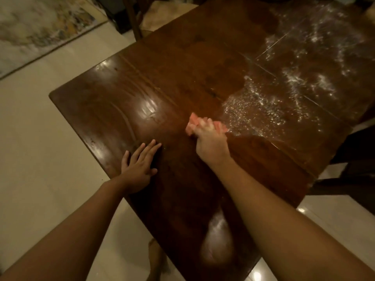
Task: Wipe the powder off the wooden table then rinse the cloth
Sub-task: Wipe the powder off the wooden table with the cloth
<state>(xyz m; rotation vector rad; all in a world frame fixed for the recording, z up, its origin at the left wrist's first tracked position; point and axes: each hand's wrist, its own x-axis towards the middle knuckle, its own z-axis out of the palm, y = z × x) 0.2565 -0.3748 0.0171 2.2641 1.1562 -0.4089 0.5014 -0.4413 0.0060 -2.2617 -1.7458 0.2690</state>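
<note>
We see the dark wooden surface point(182, 67) filling most of the view, reaching out beyond both grips and to either side of them. The pale floor point(40, 138) lies to the left of the left grip and shows again low down to the right of the right grip. A patterned rug point(40, 23) lies on that floor, far beyond the left grip and off to its left.

White powder point(284, 94) is scattered in streaks and clumps over the part of the surface beyond and to the right of the right grip. Its nearest fringe comes right up to that grip. The wood to the left of the right grip looks bare and glossy, with faint curved smears. A dark chair point(357, 159) stands at the surface's edge, well to the right of the right grip.

The left grip point(140, 169) lies flat on the surface near its edge, with the fingers straight and slightly spread, holding nothing. The right grip point(210, 141) is a little blurred. Its fingers are bunched over a pink cloth point(191, 123) and hold it down on the wood. The cloth shows past the fingers on the far side, its right end touching the edge of the powder.
</note>
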